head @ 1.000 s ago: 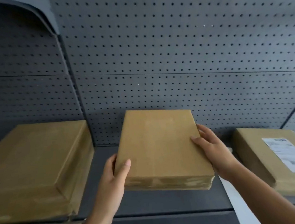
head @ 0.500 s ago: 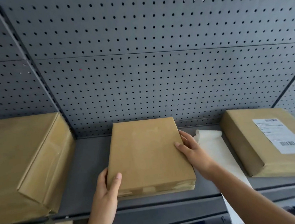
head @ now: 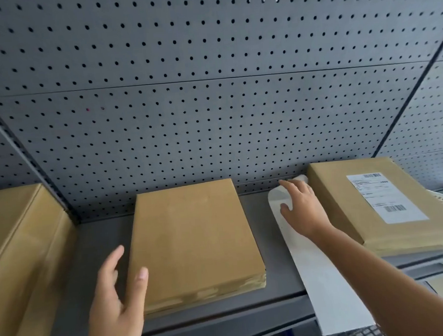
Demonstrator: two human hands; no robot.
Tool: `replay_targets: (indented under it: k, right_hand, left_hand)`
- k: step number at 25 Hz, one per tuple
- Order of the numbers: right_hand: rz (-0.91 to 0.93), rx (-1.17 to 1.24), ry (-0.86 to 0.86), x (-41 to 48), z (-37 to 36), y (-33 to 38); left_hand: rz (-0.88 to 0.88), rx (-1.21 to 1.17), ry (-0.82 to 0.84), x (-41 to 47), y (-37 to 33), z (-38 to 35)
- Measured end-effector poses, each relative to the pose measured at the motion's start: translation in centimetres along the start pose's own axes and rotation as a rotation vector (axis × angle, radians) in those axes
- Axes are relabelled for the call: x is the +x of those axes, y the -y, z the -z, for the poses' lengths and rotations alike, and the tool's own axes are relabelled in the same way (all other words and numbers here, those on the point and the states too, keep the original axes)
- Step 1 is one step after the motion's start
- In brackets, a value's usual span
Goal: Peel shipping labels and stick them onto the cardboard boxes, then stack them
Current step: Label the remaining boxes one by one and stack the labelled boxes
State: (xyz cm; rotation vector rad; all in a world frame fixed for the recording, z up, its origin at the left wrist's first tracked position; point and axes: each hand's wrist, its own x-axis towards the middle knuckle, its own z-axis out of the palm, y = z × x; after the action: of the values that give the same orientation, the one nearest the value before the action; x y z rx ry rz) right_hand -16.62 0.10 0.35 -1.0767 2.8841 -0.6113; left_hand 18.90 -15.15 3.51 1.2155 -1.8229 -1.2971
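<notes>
Finding: the plain cardboard box lies flat on the grey shelf, its long axis running 12 to 6 o'clock and its top face bare of any label. A white label strip lies just beside it at 3 o'clock. The strip's long axis is close to parallel with the box, tilted about 11 to 5, and its near end overhangs the shelf's front edge. Its far end curls up near the pegboard back.

Hands: they are well apart. The left hand is at the box's 7 o'clock corner with fingers relaxed and spread, gripping nothing. The thumb overlaps the near-left corner, and contact cannot be confirmed. The right hand is palm down over the strip's 12 o'clock end with fingers extended toward the curl. Whether it presses the strip or hovers cannot be told, and no pinch is visible.

Adjacent items: a labelled box sits at 3 o'clock from the strip and carries a shipping label. A large carton stands at 9 o'clock from the plain box.

Assessment: the coming move turns on the strip, which the right hand is much nearer. A peeled label would travel toward 9 o'clock onto the plain box, where the left hand is placed to steady it.
</notes>
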Motion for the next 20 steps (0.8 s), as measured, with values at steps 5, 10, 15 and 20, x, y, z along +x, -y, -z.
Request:
replay_targets:
  k: [5,10,15,20]
  right_hand:
    - [0.006,-0.278,0.118,2.7,-0.7,-1.5]
    - [-0.013,-0.362,0.07,3.3,-0.7,-1.6]
    - [-0.017,-0.318,-0.187,1.1,3.3,-0.6]
    - [0.031,-0.29,-0.462,-4.5,8.8,0.7]
  left_hand:
    - [-0.274,0.029,0.05,-0.9,-3.6,-2.5]
    - [-0.373,0.001,0.099,-1.5,-5.6,-5.0]
    - [-0.235,-0.135,0.487,-1.7,-9.5,-10.5]
    - [0.217,-0.341,0.789,-2.0,-12.7,-18.1]
